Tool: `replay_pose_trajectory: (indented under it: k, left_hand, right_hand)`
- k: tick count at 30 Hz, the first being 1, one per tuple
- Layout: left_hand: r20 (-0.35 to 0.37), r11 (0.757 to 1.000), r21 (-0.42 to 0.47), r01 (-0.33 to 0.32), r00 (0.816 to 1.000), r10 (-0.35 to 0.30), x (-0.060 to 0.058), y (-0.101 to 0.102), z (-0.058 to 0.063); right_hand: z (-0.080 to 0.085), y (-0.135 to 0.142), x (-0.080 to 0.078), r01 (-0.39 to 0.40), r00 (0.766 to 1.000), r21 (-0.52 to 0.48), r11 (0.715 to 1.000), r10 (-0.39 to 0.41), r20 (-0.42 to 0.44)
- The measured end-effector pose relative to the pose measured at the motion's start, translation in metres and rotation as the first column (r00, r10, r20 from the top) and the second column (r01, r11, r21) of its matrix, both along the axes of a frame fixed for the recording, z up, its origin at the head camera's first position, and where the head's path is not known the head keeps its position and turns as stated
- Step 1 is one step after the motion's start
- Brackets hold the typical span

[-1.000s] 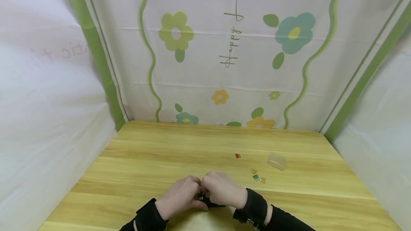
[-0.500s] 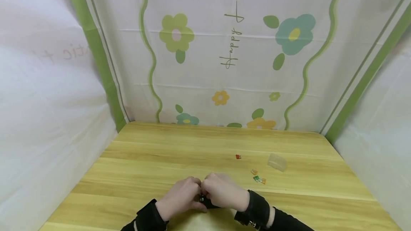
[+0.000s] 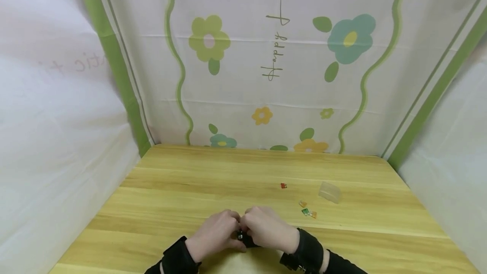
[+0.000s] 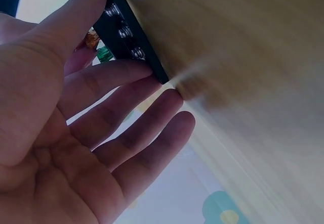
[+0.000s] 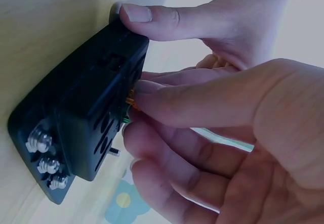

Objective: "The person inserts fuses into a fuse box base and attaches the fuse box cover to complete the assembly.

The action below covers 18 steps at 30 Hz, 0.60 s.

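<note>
Near the front of the table, my left hand [image 3: 217, 231] grips a black fuse block [image 5: 81, 102], its thumb on one end and its fingers along the far side. Silver screw terminals [image 5: 48, 163] line the block's side. My right hand [image 3: 270, 228] pinches a small orange blade fuse [image 5: 131, 98] against the slotted face; how deep it sits is hidden by the fingers. Beside it a green blade fuse [image 5: 126, 117] shows at the same face. The left wrist view shows the block [image 4: 124, 34] from its terminal side, tilted.
Past the right hand lie a red blade fuse [image 3: 283, 185], a green fuse [image 3: 305, 212] and two orange ones, one of them the nearer orange fuse [image 3: 313, 214]. A clear plastic cover [image 3: 329, 192] lies behind them. Printed cloth walls [image 3: 236, 75] close off the table's back and sides.
Both hands keep their hold at the block with hardly any movement. The right hand and wrist have shifted very slightly right and nearer; the loose fuses and cover lie as before.
</note>
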<state>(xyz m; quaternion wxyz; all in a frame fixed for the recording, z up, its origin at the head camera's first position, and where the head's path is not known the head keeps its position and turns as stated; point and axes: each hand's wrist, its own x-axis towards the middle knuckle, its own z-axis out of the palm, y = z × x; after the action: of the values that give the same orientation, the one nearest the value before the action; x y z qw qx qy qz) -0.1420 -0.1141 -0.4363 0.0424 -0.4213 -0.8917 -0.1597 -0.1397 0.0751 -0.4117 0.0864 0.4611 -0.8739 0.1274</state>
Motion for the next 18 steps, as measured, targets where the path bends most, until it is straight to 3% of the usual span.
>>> replay_pose_trajectory:
  k: [18]
  left_hand:
    - [-0.019, 1.000, 0.016, 0.021, 1.000, -0.020, 0.0002, -0.0004, -0.0001]
  right_hand:
    - [-0.0009, -0.0015, 0.0015, 0.023, 0.999, -0.003, 1.000, -0.023, -0.026]
